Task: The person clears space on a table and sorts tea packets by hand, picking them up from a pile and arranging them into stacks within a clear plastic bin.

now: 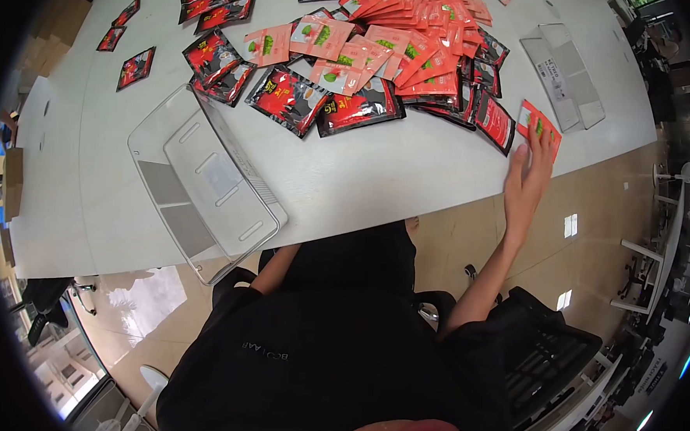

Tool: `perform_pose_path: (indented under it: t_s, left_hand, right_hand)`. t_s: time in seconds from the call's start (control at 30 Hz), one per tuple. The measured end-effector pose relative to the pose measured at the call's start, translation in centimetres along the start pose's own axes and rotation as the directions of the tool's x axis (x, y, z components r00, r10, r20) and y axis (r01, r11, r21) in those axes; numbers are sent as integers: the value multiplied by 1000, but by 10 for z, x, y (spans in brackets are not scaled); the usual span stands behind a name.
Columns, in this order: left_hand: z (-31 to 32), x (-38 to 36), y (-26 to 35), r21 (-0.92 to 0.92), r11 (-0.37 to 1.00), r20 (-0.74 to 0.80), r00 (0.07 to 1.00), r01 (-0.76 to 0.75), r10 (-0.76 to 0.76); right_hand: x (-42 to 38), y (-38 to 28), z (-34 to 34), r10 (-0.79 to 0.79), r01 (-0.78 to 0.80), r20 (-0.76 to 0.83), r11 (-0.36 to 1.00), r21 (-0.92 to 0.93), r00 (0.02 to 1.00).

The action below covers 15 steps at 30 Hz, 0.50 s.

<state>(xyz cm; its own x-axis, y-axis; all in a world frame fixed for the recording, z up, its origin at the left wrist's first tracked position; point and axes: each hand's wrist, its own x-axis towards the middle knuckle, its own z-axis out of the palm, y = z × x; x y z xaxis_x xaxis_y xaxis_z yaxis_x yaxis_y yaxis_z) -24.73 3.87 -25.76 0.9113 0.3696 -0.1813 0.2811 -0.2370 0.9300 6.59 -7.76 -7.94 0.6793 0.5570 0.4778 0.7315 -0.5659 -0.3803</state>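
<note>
My right hand (530,174) reaches over the table's right front edge. Its fingers are stretched out and rest on a salmon-red sachet (543,126) with a green picture, and the thumb is apart from them. Left of it, a black-and-red packet (493,122) lies at the end of a heap. Many salmon-red sachets (385,42) are fanned out on top of that heap, over shiny black-and-red packets (360,107). My left forearm (276,270) shows at the table's front edge, but the left hand is hidden under the table and the clear bin.
A clear plastic bin (178,148) sits at the table's front left, its near end over the edge. Another clear bin (559,74) stands at the right. Several small packets (136,69) lie at the far left. A black chair (544,359) is beside me.
</note>
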Motion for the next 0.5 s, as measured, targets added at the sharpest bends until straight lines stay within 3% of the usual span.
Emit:
perform_pose_path:
  t_s: [0.07,0.2,0.3,0.5]
  left_hand:
    - [0,1,2,5,1000,-9,1000,12,-12]
    - [8,6,12,7,1000,-22,999,29,-29]
    - [12,6,17,7,999,-31,999,41,-41]
    - [16,-14,19,5,997,-72,994,80,-80]
  right_hand:
    - [5,-22,3,-59,37,135,986,160,989]
    - [6,-58,21,-217,198,188,974,112,958]
    - [7,-88,28,-220,220,243,975,28,945]
    - [16,-110,42,-343,324,256,939,116,904]
